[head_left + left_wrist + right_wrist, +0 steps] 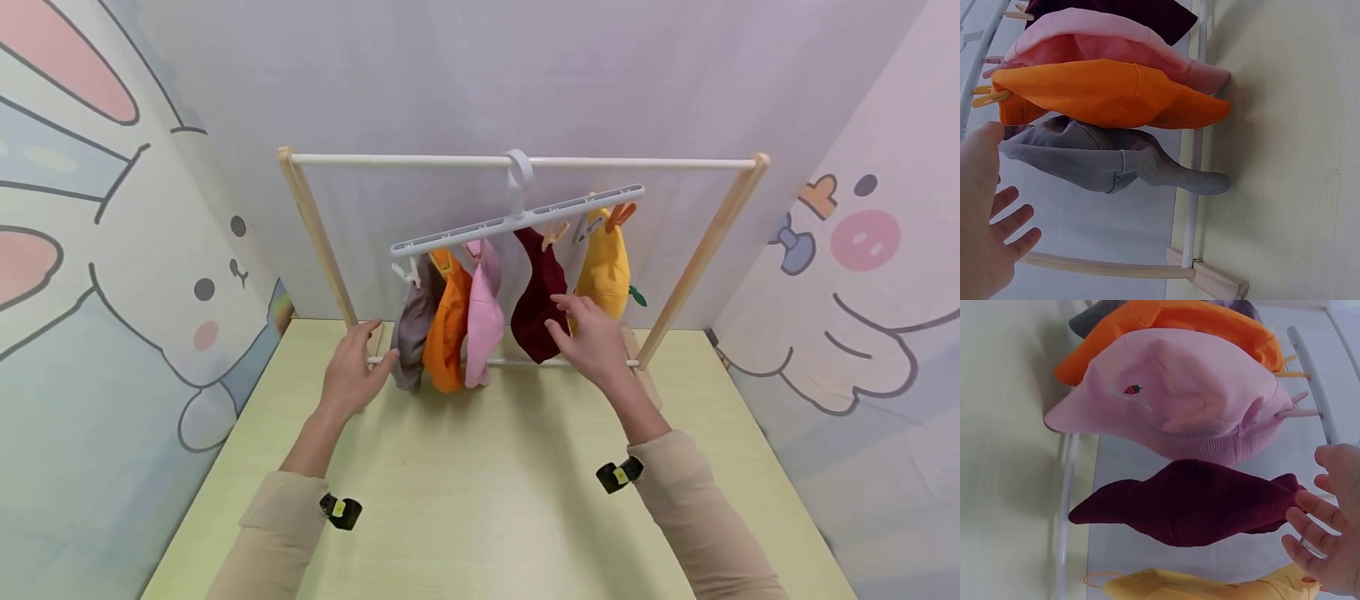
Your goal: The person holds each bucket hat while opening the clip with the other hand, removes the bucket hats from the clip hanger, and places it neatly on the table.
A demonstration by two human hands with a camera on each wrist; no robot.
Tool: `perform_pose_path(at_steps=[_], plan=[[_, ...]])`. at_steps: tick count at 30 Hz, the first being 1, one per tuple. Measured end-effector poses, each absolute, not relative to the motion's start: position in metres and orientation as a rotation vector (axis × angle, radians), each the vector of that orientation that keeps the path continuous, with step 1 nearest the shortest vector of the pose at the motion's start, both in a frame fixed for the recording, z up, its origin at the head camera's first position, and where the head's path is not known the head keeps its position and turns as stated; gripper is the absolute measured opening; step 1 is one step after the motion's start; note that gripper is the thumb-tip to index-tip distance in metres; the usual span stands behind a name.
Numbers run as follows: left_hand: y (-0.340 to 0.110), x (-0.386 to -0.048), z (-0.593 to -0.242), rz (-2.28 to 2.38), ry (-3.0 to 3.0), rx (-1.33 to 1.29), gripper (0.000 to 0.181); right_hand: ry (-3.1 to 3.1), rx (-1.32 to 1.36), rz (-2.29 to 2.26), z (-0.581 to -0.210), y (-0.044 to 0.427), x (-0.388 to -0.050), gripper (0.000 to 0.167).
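A pale grey clip hanger (517, 221) hangs from the rack's top bar, its left end tilted lower. Clothespins hold several caps on it: a grey cap (411, 342), an orange cap (448, 342), a pink cap (484, 325) with a strawberry patch, a maroon cap (542, 300) and a yellow cap (606, 262). My left hand (351, 371), fingers spread, is beside the grey cap and holds nothing. My right hand (592, 337) has loosely bent fingers by the maroon cap, in front of the yellow one; the right wrist view shows no grip on either.
The drying rack has a white top bar (405, 160), wooden legs (701, 258) and a lower white rod (1194, 212). It stands on a pale wooden table (465, 500). Cartoon-printed curtains (172, 250) enclose the back and sides. A grey clothespin (588, 227) is clipped near the yellow cap.
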State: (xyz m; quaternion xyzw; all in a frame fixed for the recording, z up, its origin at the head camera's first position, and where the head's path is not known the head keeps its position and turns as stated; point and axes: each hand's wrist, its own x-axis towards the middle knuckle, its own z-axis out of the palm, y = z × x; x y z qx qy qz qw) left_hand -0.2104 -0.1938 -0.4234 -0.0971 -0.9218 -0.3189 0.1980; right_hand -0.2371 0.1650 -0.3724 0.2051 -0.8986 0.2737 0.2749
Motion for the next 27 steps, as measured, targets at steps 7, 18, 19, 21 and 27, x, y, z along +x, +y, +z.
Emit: perform_pose_path(at_steps=[7,18,19,21,27], plan=[[-0.188,-0.213,-0.424,-0.915,-2.565,-0.283,0.056,-2.414,0.558,0.756,-0.374,0.154,-0.239,0.035],[-0.182,-0.22,-0.421,-0.926,-2.509,-0.287,0.055,-2.443,0.58,0.766,-0.367,0.137,-0.243,0.034],[-0.181,-0.22,-0.421,-0.927,-2.507,-0.289,0.056,-2.442,0.586,0.76,-0.366,0.135,-0.244,0.034],[-0.18,-0.222,-0.421,-0.924,-2.507,-0.286,0.055,-2.438,0.6,0.749,-0.365,0.132,-0.245,0.034],[-0.177,-0.225,-0.42,-0.918,-2.494,-0.277,0.055,-2.42,0.645,0.732,-0.362,0.122,-0.25,0.033]])
